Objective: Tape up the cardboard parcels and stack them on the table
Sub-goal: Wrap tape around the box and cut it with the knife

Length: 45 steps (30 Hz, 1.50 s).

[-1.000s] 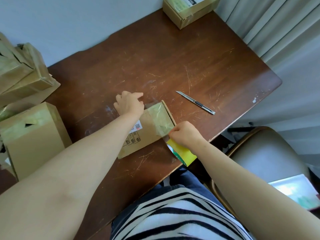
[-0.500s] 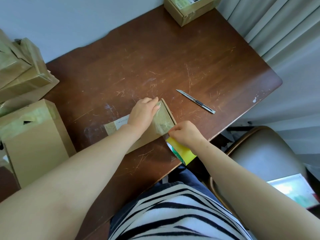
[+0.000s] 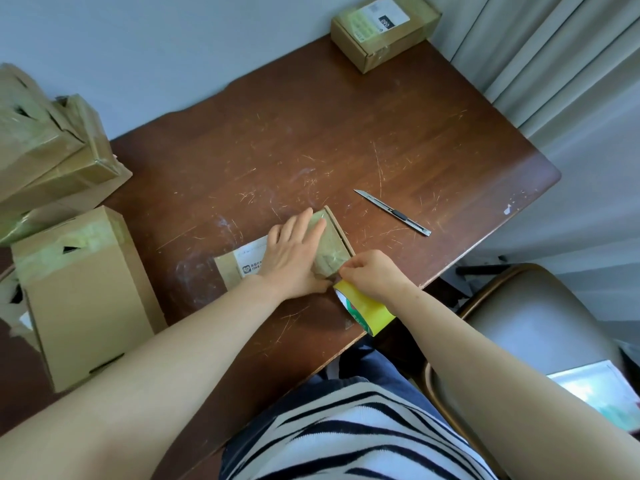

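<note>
A flat cardboard parcel (image 3: 231, 270) with a white label lies on the brown table (image 3: 311, 140) near its front edge. Clear tape covers the parcel's right end. My left hand (image 3: 294, 251) lies flat on the parcel, fingers straight, pressing the tape down. My right hand (image 3: 372, 275) grips a yellow tape roll (image 3: 369, 311) at the parcel's near right corner, at the table's edge. A strip of tape runs from the roll onto the parcel.
A box cutter (image 3: 393, 212) lies on the table to the right of the parcel. A taped box (image 3: 384, 27) stands at the far table corner. Taller boxes (image 3: 83, 292) and a pile of taped boxes (image 3: 45, 150) stand at the left. A chair (image 3: 533, 334) is at the right.
My left hand slid right along the parcel, from its far left edge onto the taped end, and flattened. My right hand and the roll stayed at the near corner.
</note>
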Motion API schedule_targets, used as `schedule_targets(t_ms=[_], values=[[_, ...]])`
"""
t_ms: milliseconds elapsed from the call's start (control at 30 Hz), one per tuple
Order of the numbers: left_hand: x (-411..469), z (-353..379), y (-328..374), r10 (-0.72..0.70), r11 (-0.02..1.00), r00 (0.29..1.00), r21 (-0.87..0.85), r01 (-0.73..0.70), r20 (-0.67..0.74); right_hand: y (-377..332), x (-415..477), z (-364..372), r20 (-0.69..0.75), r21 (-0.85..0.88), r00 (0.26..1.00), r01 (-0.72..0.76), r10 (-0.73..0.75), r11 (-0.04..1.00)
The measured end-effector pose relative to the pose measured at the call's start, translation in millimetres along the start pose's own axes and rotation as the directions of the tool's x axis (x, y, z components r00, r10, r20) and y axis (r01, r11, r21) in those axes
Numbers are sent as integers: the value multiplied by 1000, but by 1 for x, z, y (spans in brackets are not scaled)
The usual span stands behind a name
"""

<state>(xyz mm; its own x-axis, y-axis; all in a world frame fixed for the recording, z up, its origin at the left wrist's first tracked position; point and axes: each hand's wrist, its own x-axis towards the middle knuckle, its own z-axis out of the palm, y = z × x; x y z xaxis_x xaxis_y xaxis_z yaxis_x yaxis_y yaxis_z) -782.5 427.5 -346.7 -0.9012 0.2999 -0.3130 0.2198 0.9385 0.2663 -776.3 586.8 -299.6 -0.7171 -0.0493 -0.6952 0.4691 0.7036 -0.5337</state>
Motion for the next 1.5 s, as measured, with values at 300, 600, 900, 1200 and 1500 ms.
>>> schedule_targets(t_ms=[300,600,900,1200,1500], values=[[23,-10,0,-92,994,992,-51,97,84,9,-9,-4,56,227,998,19,-32,974],[0,-9,-7,23,999,999,36,-24,32,7,-17,-7,50,389,992,87,-115,917],[2,-17,-13,-97,991,989,-77,106,113,11,-17,-1,-31,395,996,89,-84,914],[12,-56,-23,-139,918,944,-317,236,301,2,-11,-10,-101,424,986,166,-136,890],[9,-65,-28,-89,715,926,-624,317,368,4,-2,3,-5,351,999,-30,34,936]])
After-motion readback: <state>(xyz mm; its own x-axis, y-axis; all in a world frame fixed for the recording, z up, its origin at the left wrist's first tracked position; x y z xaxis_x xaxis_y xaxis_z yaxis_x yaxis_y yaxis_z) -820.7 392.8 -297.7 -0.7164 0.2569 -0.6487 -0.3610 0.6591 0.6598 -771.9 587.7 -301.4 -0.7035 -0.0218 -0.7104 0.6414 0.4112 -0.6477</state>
